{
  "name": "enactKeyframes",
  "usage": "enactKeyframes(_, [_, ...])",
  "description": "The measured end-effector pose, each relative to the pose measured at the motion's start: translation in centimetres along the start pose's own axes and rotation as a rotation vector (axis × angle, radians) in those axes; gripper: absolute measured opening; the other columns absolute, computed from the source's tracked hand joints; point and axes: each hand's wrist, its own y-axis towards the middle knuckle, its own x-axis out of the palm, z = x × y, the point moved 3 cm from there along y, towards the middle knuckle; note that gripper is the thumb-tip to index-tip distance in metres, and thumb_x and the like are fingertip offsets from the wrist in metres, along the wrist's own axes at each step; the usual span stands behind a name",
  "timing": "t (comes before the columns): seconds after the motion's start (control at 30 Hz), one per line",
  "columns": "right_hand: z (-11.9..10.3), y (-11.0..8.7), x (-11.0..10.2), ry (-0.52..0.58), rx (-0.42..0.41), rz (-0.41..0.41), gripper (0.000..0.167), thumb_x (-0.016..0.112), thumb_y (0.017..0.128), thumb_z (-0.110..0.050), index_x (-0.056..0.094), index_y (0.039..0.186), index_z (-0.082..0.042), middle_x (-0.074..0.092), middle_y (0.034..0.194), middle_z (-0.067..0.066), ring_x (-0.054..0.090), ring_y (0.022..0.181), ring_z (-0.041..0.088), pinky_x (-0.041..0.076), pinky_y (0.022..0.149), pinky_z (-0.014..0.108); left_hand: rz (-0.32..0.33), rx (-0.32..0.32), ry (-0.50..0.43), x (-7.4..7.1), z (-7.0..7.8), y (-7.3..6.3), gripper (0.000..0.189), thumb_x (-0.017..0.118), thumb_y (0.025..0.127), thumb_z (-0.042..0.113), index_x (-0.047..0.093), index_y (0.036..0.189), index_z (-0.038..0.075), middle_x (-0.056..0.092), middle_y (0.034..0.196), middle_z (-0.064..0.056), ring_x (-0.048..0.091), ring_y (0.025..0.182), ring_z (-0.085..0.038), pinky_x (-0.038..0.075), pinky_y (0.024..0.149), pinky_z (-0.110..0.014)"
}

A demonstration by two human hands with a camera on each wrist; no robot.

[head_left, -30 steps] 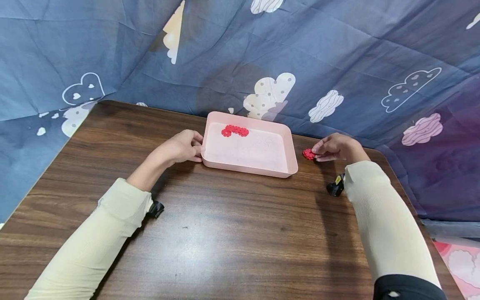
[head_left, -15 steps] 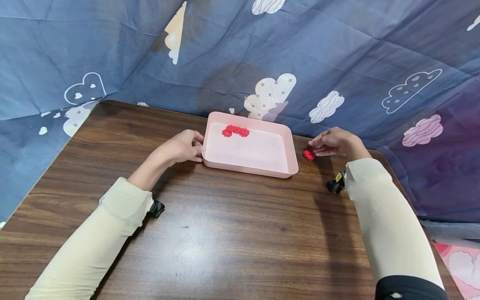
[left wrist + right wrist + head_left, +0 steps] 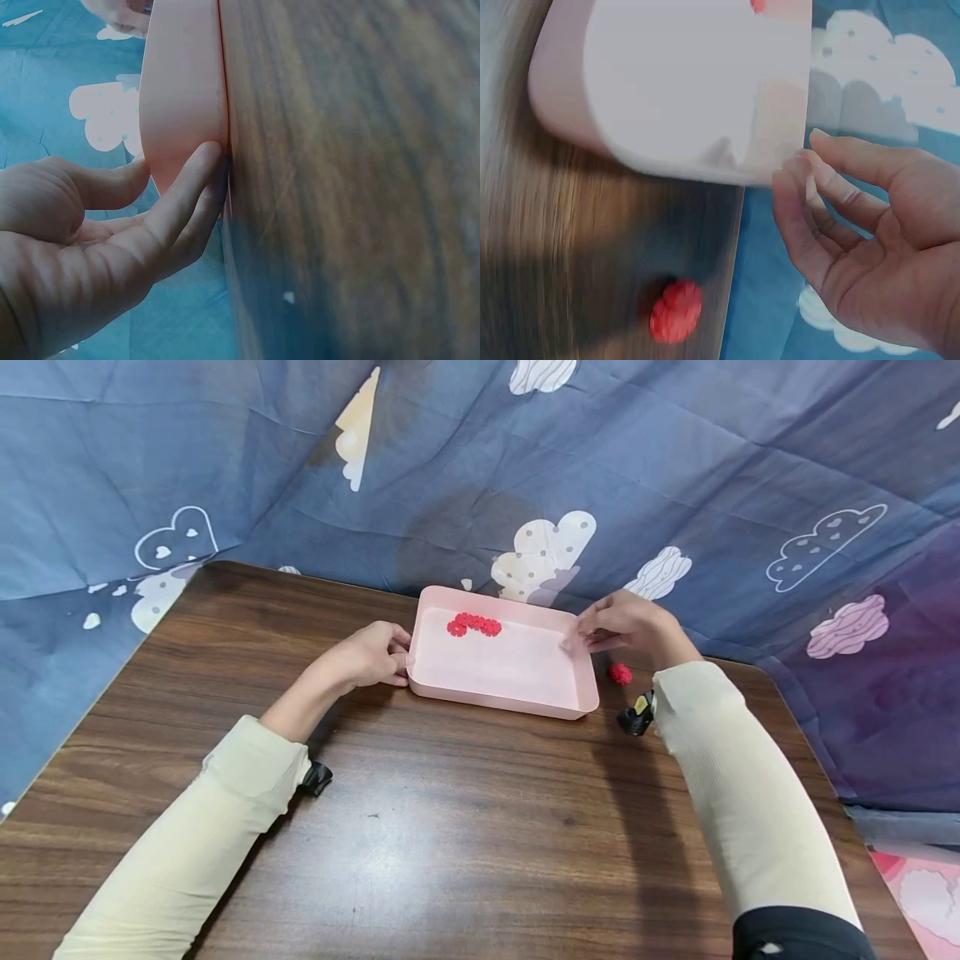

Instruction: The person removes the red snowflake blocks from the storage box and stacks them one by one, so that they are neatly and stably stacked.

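Note:
A shallow pink tray (image 3: 502, 700) stands at the back of the table, with several small red notched discs (image 3: 476, 624) in its rear left part. My left hand (image 3: 367, 653) holds its left end; in the left wrist view the thumb is at the rim and the fingers lie along the outer wall. My right hand (image 3: 885, 217) is at the tray's rear right corner, fingers loosely bent and fingertips at the rim; no disc shows in it. Whether those fingertips press on the rim is unclear. A small red clump of notched discs (image 3: 620, 673) lies on the table right of the tray.
The brown wood-grain table (image 3: 420, 843) meets a blue cloth backdrop (image 3: 450, 468) with printed clouds close behind the tray. Black wrist cameras (image 3: 637, 717) sit under both forearms. A pink printed cloth (image 3: 926, 893) shows beyond the table's right edge.
My right hand has let go of the red discs at the right and moved left to the tray's rear right corner. My left hand and the tray stay in place.

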Motion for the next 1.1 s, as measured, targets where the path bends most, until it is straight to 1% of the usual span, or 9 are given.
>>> enactKeyframes(0.27, [-1.8, 1.3, 2.4, 0.034, 0.05, -0.054, 0.019, 0.064, 0.106, -0.005, 0.065, 0.119, 0.008, 0.075, 0.084, 0.004, 0.074, 0.082, 0.014, 0.07, 0.082, 0.029, 0.003, -0.014, 0.001, 0.1, 0.0, 0.0, 0.042, 0.044, 0.11, -0.006, 0.04, 0.15, -0.017, 0.054, 0.12, -0.023, 0.063, 0.104, -0.026, 0.063, 0.11, -0.046])
enactKeyframes(0.33, [-2.2, 1.6, 3.0, 0.033, 0.052, -0.061, 0.018, 0.064, 0.105, -0.005, 0.065, 0.119, 0.007, 0.075, 0.085, 0.004, 0.075, 0.082, 0.014, 0.07, 0.084, 0.03, 0.004, -0.017, 0.003, 0.1, 0.0, 0.0, 0.042, 0.044, 0.11, -0.005, 0.04, 0.15, -0.016, 0.054, 0.12, -0.023, 0.063, 0.104, -0.026, 0.063, 0.109, -0.045])
enactKeyframes(0.4, [-2.7, 1.9, 3.6, 0.024, 0.054, -0.072, 0.023, 0.064, 0.106, -0.005, 0.063, 0.124, 0.008, 0.075, 0.087, 0.004, 0.075, 0.083, 0.014, 0.07, 0.086, 0.03, 0.004, -0.018, 0.005, 0.2, 0.0, 0.0, 0.042, 0.044, 0.11, -0.005, 0.04, 0.151, -0.016, 0.055, 0.12, -0.023, 0.063, 0.103, -0.025, 0.063, 0.109, -0.045])
enactKeyframes(0.57, [-4.3, 2.7, 5.6, -0.063, 0.033, -0.148, 0.042, 0.063, 0.107, -0.007, 0.056, 0.147, 0.004, 0.071, 0.096, 0.003, 0.069, 0.087, 0.014, 0.069, 0.083, 0.028, 0.007, -0.022, 0.0, 0.1, 0.0, 0.2, 0.042, 0.044, 0.11, -0.006, 0.04, 0.151, -0.016, 0.055, 0.121, -0.022, 0.063, 0.103, -0.025, 0.064, 0.109, -0.044])
enactKeyframes(0.67, [-5.2, 3.0, 6.8, -0.153, 0.009, -0.182, 0.046, 0.063, 0.106, -0.009, 0.056, 0.151, -0.003, 0.067, 0.096, 0.003, 0.065, 0.086, 0.016, 0.066, 0.08, 0.026, 0.008, -0.02, -0.006, 0.1, 0.0, 0.2, 0.042, 0.044, 0.11, -0.006, 0.041, 0.151, -0.016, 0.054, 0.12, -0.022, 0.063, 0.103, -0.026, 0.063, 0.109, -0.045])
enactKeyframes(0.8, [-6.0, 3.4, 7.9, -0.274, -0.013, -0.179, 0.046, 0.067, 0.105, -0.016, 0.059, 0.15, -0.01, 0.065, 0.085, 0.001, 0.062, 0.079, 0.014, 0.064, 0.078, 0.027, 0.006, -0.013, -0.012, 0.2, 0.1, 0.2, 0.043, 0.045, 0.109, -0.006, 0.04, 0.151, -0.017, 0.055, 0.12, -0.023, 0.063, 0.103, -0.025, 0.063, 0.109, -0.046])
enactKeyframes(0.9, [-6.4, 3.7, 8.5, -0.326, -0.02, -0.154, 0.037, 0.071, 0.104, -0.02, 0.064, 0.138, -0.01, 0.065, 0.078, 0.0, 0.062, 0.074, 0.013, 0.063, 0.076, 0.028, 0.009, -0.013, -0.01, 0.1, 0.1, 0.2, 0.043, 0.046, 0.109, -0.006, 0.041, 0.15, -0.016, 0.055, 0.119, -0.022, 0.063, 0.102, -0.025, 0.064, 0.108, -0.045])
enactKeyframes(1.03, [-6.7, 4.0, 9.0, -0.37, -0.021, -0.12, 0.022, 0.077, 0.101, -0.022, 0.068, 0.113, -0.006, 0.061, 0.074, -0.002, 0.059, 0.073, 0.013, 0.061, 0.073, 0.029, 0.012, -0.014, -0.004, 0.0, 0.0, 0.2, 0.043, 0.047, 0.109, -0.006, 0.041, 0.15, -0.016, 0.055, 0.119, -0.022, 0.063, 0.101, -0.024, 0.064, 0.107, -0.045])
enactKeyframes(1.1, [-6.7, 4.2, 9.2, -0.389, -0.019, -0.105, 0.022, 0.08, 0.099, -0.026, 0.069, 0.105, -0.008, 0.06, 0.072, -0.002, 0.058, 0.073, 0.014, 0.059, 0.072, 0.028, 0.011, -0.015, -0.005, -0.1, 0.0, 0.2, 0.043, 0.046, 0.109, -0.006, 0.04, 0.151, -0.017, 0.055, 0.12, -0.022, 0.062, 0.102, -0.024, 0.064, 0.107, -0.045])
